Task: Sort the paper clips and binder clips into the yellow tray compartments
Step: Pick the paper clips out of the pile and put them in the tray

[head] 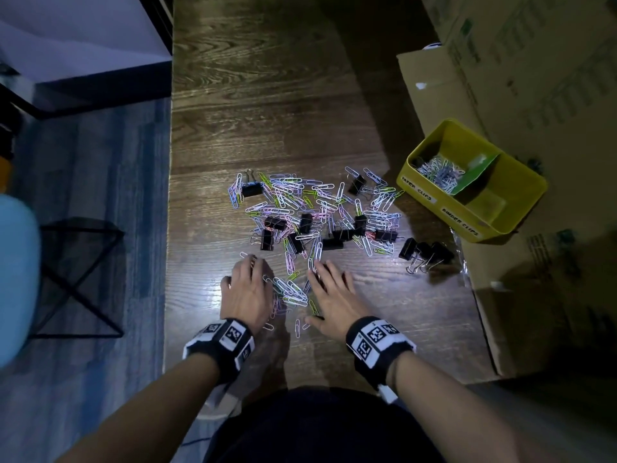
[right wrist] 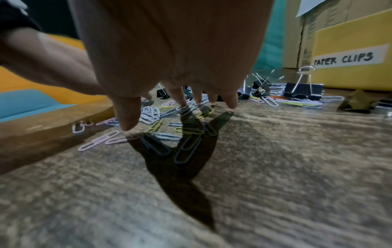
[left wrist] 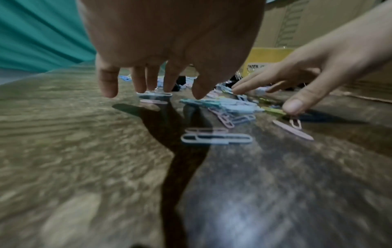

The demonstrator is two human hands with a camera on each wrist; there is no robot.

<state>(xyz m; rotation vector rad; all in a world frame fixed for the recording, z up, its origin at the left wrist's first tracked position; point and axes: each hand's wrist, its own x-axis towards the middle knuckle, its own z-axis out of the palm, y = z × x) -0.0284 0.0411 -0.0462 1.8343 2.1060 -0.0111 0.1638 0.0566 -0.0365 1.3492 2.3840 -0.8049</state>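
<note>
Both hands palm-down low over the near edge of the pile on the wooden table [head: 334,95]. Left hand [head: 248,290] fingers spread and pointing down, tips just at a small heap of paper clips [head: 293,292], holding nothing; right hand [head: 334,295] fingers also spread, straight, fingertips [right wrist: 232,102] on or just over clips, thumb out to the side, nothing pinched. Beyond the hands, main scatter of coloured paper clips mixed with black binder clips [head: 302,225]; a separate cluster of binder clips lies to the right [head: 425,253]. Farther right, yellow tray [head: 521,208] tilted against cardboard boxes [head: 521,78], labels PAPER CLIPS and BINDER CLIPS on its front; paper-clip compartment holds some clips, green divider beside them.
</note>
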